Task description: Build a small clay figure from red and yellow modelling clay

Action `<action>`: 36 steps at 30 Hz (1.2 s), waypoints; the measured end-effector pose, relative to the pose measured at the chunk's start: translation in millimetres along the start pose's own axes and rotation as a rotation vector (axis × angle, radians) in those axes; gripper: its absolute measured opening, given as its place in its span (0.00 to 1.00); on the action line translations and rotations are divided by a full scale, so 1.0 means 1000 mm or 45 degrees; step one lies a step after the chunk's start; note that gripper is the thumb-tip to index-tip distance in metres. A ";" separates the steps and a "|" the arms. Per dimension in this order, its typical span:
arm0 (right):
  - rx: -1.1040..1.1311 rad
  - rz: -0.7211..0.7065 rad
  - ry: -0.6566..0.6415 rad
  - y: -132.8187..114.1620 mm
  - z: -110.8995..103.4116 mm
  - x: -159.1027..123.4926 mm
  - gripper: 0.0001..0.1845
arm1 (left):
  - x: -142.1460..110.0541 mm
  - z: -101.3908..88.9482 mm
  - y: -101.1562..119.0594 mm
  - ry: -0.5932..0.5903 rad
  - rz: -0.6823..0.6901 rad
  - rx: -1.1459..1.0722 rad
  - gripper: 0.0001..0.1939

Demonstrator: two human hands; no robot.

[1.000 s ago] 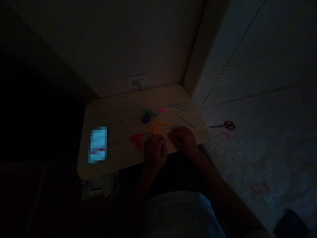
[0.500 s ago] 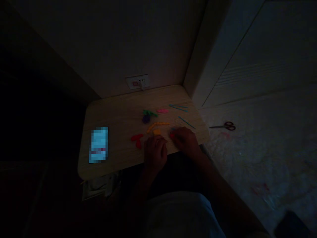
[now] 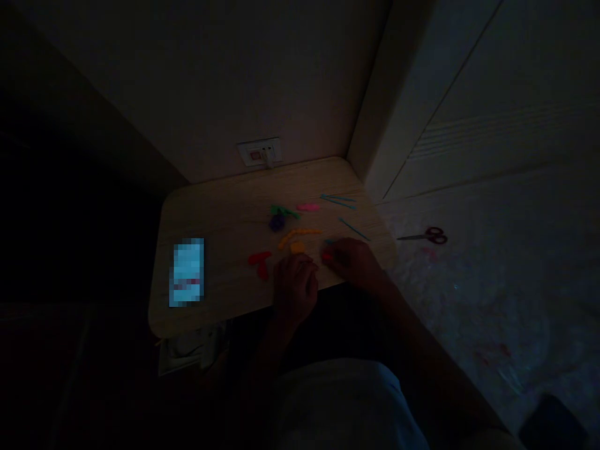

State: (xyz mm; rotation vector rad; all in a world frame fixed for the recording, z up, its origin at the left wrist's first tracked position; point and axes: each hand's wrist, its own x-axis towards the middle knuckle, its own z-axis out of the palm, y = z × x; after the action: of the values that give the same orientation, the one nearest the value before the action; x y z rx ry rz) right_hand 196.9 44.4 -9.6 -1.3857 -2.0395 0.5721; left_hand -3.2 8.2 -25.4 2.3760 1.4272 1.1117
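In the dim head view, my right hand (image 3: 354,259) pinches a small red lump of modelling clay (image 3: 327,256) over the table's near right part. My left hand (image 3: 295,284) rests beside it at the near edge, fingers curled in; whatever they may hold is hidden. Just beyond the left fingertips lie an orange block (image 3: 297,247) and a bumpy orange strip (image 3: 300,233). Red clay pieces (image 3: 260,262) are left of that hand. Farther back are a green piece (image 3: 284,212), a dark purple lump (image 3: 277,222) and a pink piece (image 3: 308,207).
Thin blue-green sticks (image 3: 354,229) lie at the right of the wooden table (image 3: 225,212). A lit, blurred-out phone-like rectangle (image 3: 187,273) is at the left. Scissors (image 3: 429,236) lie right of the table on a pale, crinkled surface. A wall socket (image 3: 260,153) holds a plug.
The view has shifted slightly. My right hand has turned a little around the red lump; my left hand stays almost in place. The loose pieces keep their places on the table.
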 end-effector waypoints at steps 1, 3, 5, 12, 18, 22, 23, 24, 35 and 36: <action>-0.025 -0.003 -0.005 0.000 0.000 0.000 0.03 | 0.000 0.000 0.000 -0.001 0.001 0.000 0.08; -0.107 -0.015 -0.013 -0.002 -0.001 0.000 0.04 | 0.001 0.000 0.001 0.002 0.002 -0.001 0.09; -0.179 -0.039 -0.025 -0.003 -0.001 0.000 0.05 | 0.001 -0.001 0.001 0.002 -0.005 -0.003 0.09; -0.253 -0.082 -0.018 -0.006 0.003 0.000 0.06 | 0.001 -0.001 0.001 -0.005 -0.010 -0.013 0.08; 0.275 -0.031 0.094 -0.004 0.005 -0.006 0.05 | 0.000 -0.001 0.000 -0.004 -0.018 -0.012 0.08; 0.718 0.183 0.184 -0.004 0.009 -0.011 0.11 | 0.000 -0.001 0.000 -0.040 -0.020 -0.010 0.08; 0.745 0.202 0.177 -0.004 0.009 -0.011 0.12 | 0.000 -0.001 0.000 -0.041 -0.019 -0.011 0.07; 0.726 0.197 0.167 -0.004 0.008 -0.011 0.12 | 0.000 -0.001 0.000 -0.039 -0.016 -0.012 0.07; -0.039 -0.002 0.043 -0.007 0.000 -0.003 0.07 | 0.001 -0.002 0.002 -0.043 0.011 -0.005 0.08; -0.069 -0.017 0.024 -0.009 0.000 -0.003 0.08 | 0.001 -0.002 0.002 -0.049 0.008 -0.006 0.08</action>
State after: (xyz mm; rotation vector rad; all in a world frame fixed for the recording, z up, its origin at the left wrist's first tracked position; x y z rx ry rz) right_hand 191.5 38.7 -4.7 -1.4026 -2.0616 0.4991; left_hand -3.2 7.0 -22.6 2.3873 1.4039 1.0632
